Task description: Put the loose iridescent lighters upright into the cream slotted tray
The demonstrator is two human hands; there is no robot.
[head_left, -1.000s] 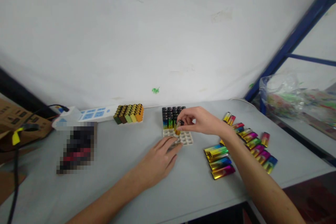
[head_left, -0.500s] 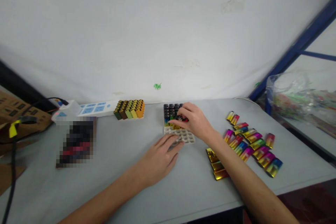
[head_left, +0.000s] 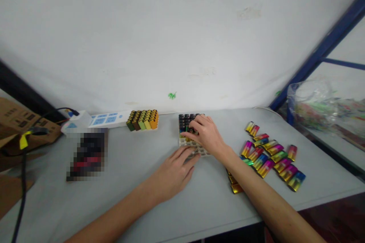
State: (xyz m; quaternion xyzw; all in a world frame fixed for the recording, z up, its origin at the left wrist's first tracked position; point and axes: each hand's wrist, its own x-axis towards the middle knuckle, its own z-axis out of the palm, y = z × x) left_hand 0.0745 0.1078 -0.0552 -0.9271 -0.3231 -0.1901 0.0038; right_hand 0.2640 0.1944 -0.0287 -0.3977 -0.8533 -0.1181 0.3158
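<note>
A white tray with small cells (head_left: 203, 152) lies at the middle of the table. Its far rows hold upright lighters with black tops (head_left: 182, 120). My right hand (head_left: 210, 136) is over these rows, thumb and fingers pinched on a lighter whose lower part the fingers hide. My left hand (head_left: 176, 169) lies at the tray's front left edge, fingers stretched out and touching the near cells. To the right, shiny lighters in gradient colours (head_left: 265, 168) are spread loosely on the table. Gold ones (head_left: 236, 188) lie partly beneath my right forearm.
A second block of lighters in green, brown and orange (head_left: 144, 119) stands near the wall. Left of it are a power strip (head_left: 107, 119) and a blurred dark item (head_left: 88, 155). Cardboard (head_left: 17, 117) sits at far left, a clear plastic bag (head_left: 312, 98) at far right.
My right hand has moved slightly left and down over the tray, still pinching. My left hand has stayed at the tray edge. The view has shifted a little.
</note>
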